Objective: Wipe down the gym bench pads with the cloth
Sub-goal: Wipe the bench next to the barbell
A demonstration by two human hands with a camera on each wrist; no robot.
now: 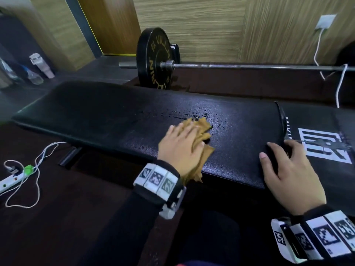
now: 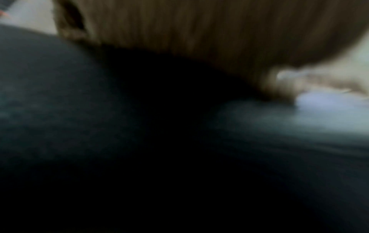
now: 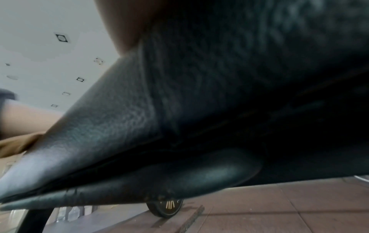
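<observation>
A long black bench pad (image 1: 107,116) runs across the head view, with water droplets (image 1: 184,113) near its middle. My left hand (image 1: 180,148) lies flat on a crumpled tan cloth (image 1: 201,131) and presses it onto the pad, just before the droplets. A corner of the cloth hangs over the pad's near edge. My right hand (image 1: 288,169) rests with spread fingers on the pad's right end, by the gap to a second pad (image 1: 317,120) with a white logo (image 1: 324,144). The left wrist view is a dark blur of cloth (image 2: 199,31) over pad (image 2: 60,94). The right wrist view shows the pad's side (image 3: 119,118).
A barbell (image 1: 249,66) with a black plate (image 1: 153,58) lies on the floor behind the bench. Plastic bottles (image 1: 36,73) stand at the far left. A white power strip (image 1: 9,182) and cords lie on the dark floor at the near left. A white cable (image 1: 340,83) hangs at right.
</observation>
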